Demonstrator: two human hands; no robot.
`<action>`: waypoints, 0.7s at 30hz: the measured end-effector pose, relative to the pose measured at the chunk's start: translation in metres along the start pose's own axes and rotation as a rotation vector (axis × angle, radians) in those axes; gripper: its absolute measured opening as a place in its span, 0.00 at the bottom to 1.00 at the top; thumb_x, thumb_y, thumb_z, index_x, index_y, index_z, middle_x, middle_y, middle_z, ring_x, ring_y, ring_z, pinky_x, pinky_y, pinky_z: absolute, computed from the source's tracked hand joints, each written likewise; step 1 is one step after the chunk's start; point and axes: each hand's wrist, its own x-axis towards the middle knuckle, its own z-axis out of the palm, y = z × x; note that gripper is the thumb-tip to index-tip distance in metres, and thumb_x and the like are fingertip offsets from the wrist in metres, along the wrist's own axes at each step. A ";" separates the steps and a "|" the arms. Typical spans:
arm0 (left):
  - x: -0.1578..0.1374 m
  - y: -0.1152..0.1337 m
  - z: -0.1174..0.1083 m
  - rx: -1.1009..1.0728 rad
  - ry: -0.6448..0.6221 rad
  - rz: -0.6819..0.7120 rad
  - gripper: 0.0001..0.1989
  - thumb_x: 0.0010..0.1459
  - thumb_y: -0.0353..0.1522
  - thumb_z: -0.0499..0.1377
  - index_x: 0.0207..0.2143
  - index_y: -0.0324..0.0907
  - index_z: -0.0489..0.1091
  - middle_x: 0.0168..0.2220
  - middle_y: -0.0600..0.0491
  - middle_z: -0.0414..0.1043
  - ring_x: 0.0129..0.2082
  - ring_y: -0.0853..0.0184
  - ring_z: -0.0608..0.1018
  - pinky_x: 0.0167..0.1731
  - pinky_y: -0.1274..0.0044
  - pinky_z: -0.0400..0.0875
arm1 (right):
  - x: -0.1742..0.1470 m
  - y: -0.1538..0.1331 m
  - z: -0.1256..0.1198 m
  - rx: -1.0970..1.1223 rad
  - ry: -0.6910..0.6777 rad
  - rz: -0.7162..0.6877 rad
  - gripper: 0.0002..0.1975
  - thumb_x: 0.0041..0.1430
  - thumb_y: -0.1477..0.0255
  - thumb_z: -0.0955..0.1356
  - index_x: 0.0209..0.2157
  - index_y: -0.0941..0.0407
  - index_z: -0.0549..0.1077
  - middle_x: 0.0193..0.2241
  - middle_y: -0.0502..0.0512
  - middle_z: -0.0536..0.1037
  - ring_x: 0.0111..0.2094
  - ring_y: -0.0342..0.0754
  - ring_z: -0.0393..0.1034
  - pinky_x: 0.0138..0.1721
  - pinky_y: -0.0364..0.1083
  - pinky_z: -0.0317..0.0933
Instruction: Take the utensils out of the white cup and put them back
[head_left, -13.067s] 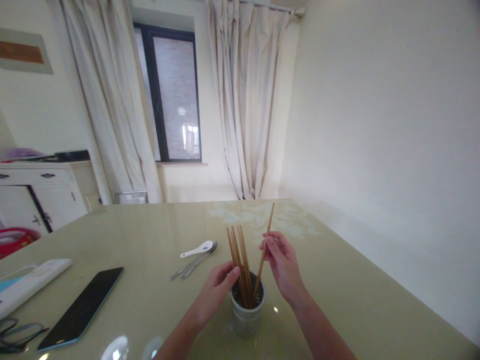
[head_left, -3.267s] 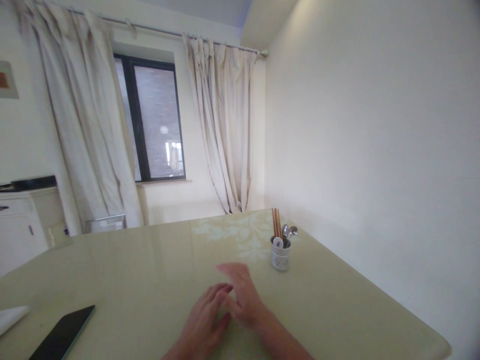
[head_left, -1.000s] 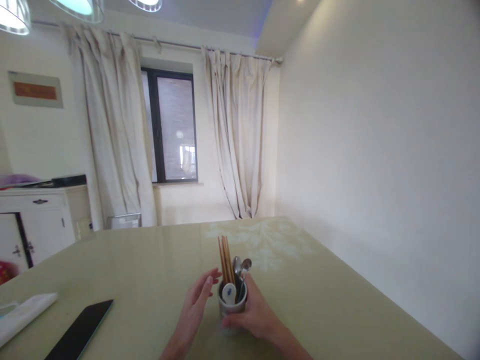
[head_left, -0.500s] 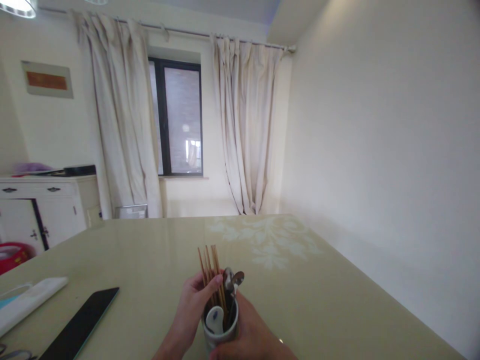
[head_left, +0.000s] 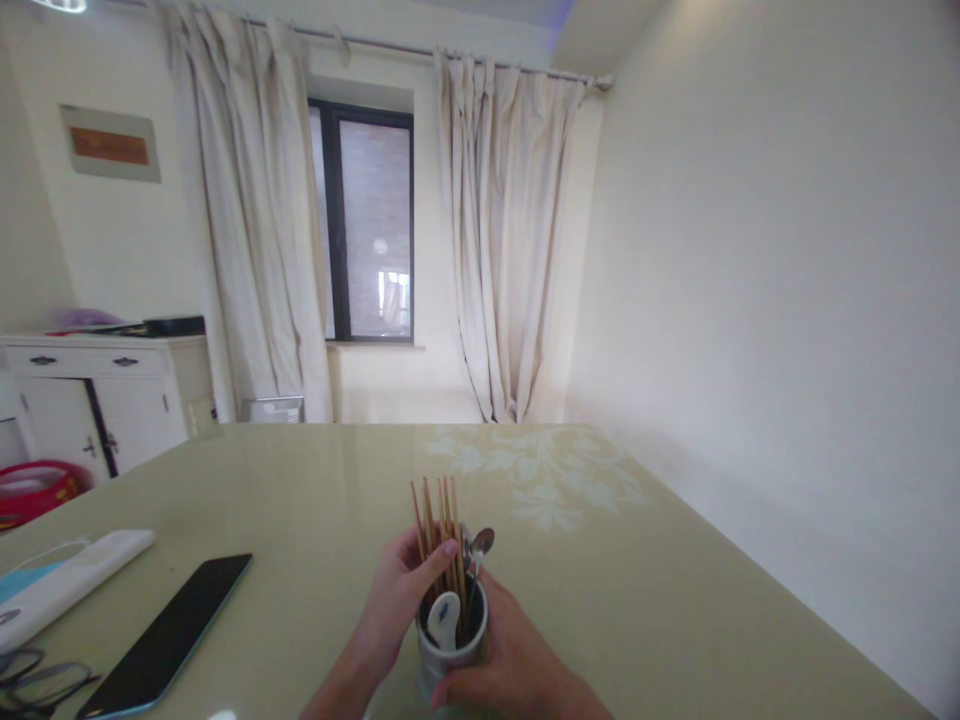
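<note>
My right hand (head_left: 521, 650) is wrapped round a grey cylindrical holder (head_left: 451, 662) at the front of the table. Several wooden chopsticks (head_left: 426, 505) stand upright in the holder. My left hand (head_left: 394, 600) closes on them above the rim, its thumb across their front and its fingers behind, partly hidden. A white ceramic spoon (head_left: 444, 620) with a blue mark leans at the holder's front. Metal spoons (head_left: 484, 542) stick out at the right, bowls up, one partly behind the chopsticks.
The pale green table (head_left: 300, 520) has a black phone (head_left: 172, 635) on the left, eyeglasses (head_left: 49, 680) near the left edge, and a long white object (head_left: 82, 585) beside something blue. A wall (head_left: 787, 350) runs along the right. Beyond stand a white cabinet (head_left: 135, 400) and a red basin (head_left: 45, 490).
The view has shifted a little, bringing more of the eyeglasses into sight. Both hands keep their grips, and the chopsticks sit slightly closer to the metal spoons, covering more of one.
</note>
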 end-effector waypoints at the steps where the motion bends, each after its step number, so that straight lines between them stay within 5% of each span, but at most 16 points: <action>1: 0.000 0.000 0.000 0.005 -0.011 -0.004 0.26 0.49 0.48 0.75 0.43 0.40 0.83 0.39 0.46 0.87 0.38 0.58 0.86 0.40 0.73 0.81 | 0.000 -0.001 0.000 -0.006 0.004 -0.001 0.54 0.41 0.49 0.83 0.67 0.51 0.68 0.61 0.62 0.75 0.61 0.67 0.71 0.64 0.61 0.62; 21: 0.000 0.006 -0.005 0.154 -0.069 0.038 0.29 0.51 0.57 0.69 0.38 0.39 0.82 0.36 0.48 0.85 0.37 0.59 0.84 0.39 0.73 0.79 | -0.003 0.003 -0.005 -0.134 -0.004 -0.009 0.54 0.43 0.52 0.84 0.70 0.47 0.66 0.65 0.61 0.73 0.64 0.69 0.68 0.66 0.64 0.59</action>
